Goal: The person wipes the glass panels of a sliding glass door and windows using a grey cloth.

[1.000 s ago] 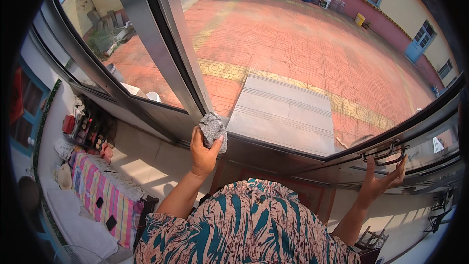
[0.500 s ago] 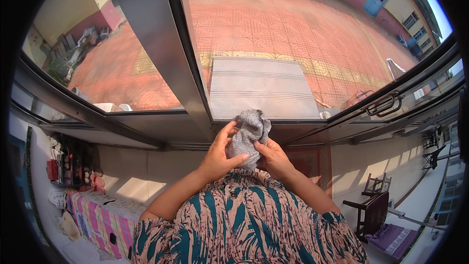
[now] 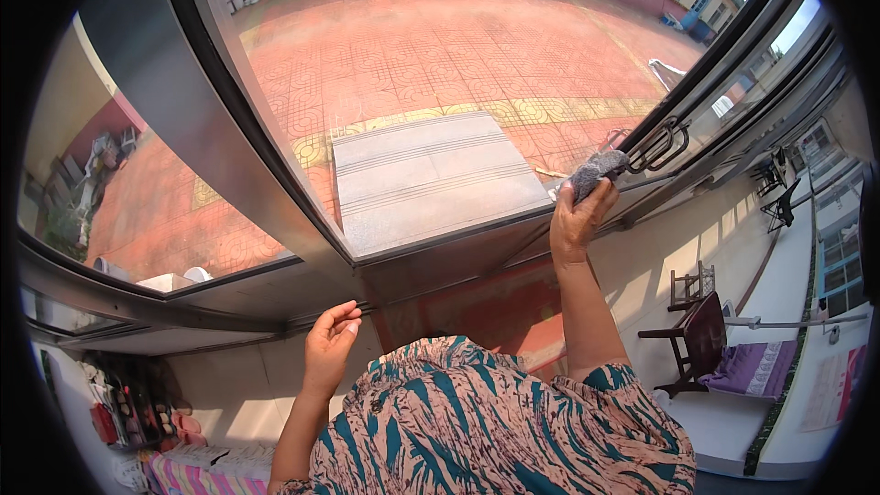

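My right hand (image 3: 579,225) reaches out to the right, its fingers closed round a bunched grey cloth (image 3: 598,174). The cloth is close to a curved metal door handle (image 3: 662,148) on the right door frame; whether the two touch, I cannot tell. Lower and to the left, my left hand (image 3: 330,350) is raised in front of my patterned shirt (image 3: 495,412). Its fingers are loosely bent and hold nothing. The metal-framed glass door (image 3: 275,142) stands before me.
Beyond the doorway a pale grooved slab (image 3: 435,183) lies on red paving (image 3: 440,46). Behind on the right are a dark wooden chair (image 3: 706,335) and a purple cloth (image 3: 752,368). A striped pink cover (image 3: 197,475) is at lower left.
My hands have parted. The right one has carried the grey cloth outward to the right, toward the handle; the left has let go of it and moved down and left. The view has shifted.
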The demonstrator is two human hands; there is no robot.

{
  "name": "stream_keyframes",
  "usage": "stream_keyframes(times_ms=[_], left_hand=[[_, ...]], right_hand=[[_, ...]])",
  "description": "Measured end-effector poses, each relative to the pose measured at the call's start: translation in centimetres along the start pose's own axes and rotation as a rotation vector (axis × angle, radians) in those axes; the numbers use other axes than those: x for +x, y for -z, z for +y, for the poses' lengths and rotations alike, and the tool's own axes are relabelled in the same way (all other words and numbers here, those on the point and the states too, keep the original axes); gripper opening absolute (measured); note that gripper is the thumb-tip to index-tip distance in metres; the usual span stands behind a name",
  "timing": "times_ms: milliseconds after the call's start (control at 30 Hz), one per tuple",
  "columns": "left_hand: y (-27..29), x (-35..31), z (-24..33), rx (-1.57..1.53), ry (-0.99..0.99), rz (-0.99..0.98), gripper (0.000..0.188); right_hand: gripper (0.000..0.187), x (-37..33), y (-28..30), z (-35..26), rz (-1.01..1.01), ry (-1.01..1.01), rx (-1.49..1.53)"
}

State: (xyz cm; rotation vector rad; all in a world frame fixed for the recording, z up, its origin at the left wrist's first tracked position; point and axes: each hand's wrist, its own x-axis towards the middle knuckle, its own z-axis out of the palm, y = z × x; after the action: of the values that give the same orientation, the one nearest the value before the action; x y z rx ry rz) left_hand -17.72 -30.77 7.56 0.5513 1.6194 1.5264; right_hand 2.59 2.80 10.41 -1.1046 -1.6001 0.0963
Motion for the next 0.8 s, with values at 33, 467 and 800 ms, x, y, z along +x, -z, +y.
stream_keyframes(times_ms=[33,467,800], left_hand=[[0.0,0.1,0.3,-0.002,-0.011,0.015,0.033],[0.1,1.4,2.8,0.042,-0.219,0.212,0.034],[-0.5,3.4,3.7,0.141,-0.491,0.413,0.035]], right_hand=[[0.045,-2.9,-1.7,-0.9,0.030,0.108,0.018],[0.053,-2.7,0.9,-3.0,-0.230,0.370,0.121],[0.066,-7.9,-1.2,0.5,-0.262,0.133,0.009]])
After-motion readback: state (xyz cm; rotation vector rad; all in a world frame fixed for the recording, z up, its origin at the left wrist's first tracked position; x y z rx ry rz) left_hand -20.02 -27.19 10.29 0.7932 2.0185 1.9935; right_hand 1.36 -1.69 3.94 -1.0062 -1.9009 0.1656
